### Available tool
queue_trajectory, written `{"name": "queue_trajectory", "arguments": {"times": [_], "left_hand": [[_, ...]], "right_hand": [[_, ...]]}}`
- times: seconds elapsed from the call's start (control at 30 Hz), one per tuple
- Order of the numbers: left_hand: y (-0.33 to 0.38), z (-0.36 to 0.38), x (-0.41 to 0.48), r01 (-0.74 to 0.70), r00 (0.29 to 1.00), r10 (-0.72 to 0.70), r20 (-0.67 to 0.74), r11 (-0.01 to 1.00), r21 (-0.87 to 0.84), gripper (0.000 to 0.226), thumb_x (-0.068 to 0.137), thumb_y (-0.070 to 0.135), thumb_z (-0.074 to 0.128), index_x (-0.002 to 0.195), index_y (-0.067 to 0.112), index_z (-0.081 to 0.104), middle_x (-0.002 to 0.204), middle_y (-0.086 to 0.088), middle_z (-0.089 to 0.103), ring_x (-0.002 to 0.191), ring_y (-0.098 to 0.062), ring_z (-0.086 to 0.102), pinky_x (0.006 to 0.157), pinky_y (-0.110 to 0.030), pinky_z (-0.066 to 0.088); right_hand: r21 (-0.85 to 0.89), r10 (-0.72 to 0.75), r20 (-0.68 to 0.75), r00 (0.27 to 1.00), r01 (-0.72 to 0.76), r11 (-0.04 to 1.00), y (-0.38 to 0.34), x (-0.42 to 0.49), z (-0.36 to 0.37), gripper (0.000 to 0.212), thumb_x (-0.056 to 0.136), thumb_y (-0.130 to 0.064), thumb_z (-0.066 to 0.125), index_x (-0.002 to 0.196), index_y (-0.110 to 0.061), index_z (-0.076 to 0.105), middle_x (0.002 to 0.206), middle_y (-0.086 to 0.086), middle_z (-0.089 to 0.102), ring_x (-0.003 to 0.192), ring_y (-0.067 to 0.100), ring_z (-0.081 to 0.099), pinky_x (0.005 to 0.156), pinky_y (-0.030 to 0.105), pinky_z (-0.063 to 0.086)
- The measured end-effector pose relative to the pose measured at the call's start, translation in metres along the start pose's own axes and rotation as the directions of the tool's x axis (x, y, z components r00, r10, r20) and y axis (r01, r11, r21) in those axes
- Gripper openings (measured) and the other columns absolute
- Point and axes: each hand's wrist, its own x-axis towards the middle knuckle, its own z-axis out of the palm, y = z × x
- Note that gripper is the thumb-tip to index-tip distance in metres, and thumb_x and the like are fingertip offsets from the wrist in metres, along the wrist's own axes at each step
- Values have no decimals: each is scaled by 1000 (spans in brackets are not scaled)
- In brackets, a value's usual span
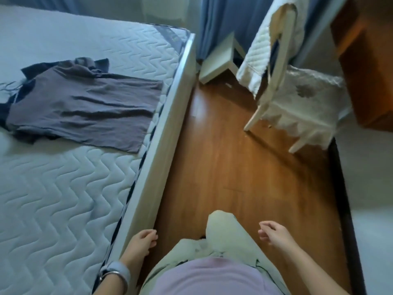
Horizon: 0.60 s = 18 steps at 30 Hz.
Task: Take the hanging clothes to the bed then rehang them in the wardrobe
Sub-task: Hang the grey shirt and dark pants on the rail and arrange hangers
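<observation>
One bed (63,188), two garments on it, a grey shirt (85,107) over a dark one (32,70), one chair (282,86), two hands

1. The bed (63,199) fills the left half of the frame, its bare mattress quilted in a pale zigzag pattern and edged by a light frame that runs diagonally from upper centre to lower left.
2. A grey-brown T-shirt (85,109) lies spread flat on the mattress at centre left, its hem reaching the mattress edge.
3. Dark navy clothing (32,70) lies under the T-shirt, showing at its upper and left sides.
4. The wooden floor (223,156) runs down the middle of the frame beside the bed.
5. A white chair (297,107) draped in pale fabric stands on the floor at upper right.
</observation>
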Motion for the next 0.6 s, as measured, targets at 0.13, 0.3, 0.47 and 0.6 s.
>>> {"name": "queue_trajectory", "arguments": {"times": [0.13,0.3,0.47,0.6], "left_hand": [[41,7,36,92,995,-95,-25,991,-102,15,92,22,52,94,12,64,91,-6,67,86,-24,62,82,-38,49],[92,17,69,206,964,-232,-133,960,-188,17,90,14,54,92,0,63,83,-13,64,67,-19,55,65,-26,40],[164,16,95,180,948,-273,-163,884,-432,16,94,20,48,96,9,59,89,-7,63,78,-22,58,67,-28,40],[205,2,119,117,939,-268,-218,841,-528,18,95,26,45,86,18,58,91,0,63,91,-21,58,71,-30,39]], "right_hand": [[-179,98,64,993,-85,980,-39,53,-16,21,92,-15,51,102,-3,65,91,8,66,72,18,53,61,26,39],[-312,147,108,983,-107,944,-139,126,-48,29,83,-6,61,54,-11,64,74,3,62,80,18,51,69,22,38],[-414,59,76,995,-22,910,-260,203,-50,17,88,-13,55,84,-1,67,61,6,64,61,22,54,54,25,39],[-445,-99,177,979,169,880,-373,239,-11,16,90,-17,51,80,-18,63,71,5,68,69,22,60,62,29,43]]}}
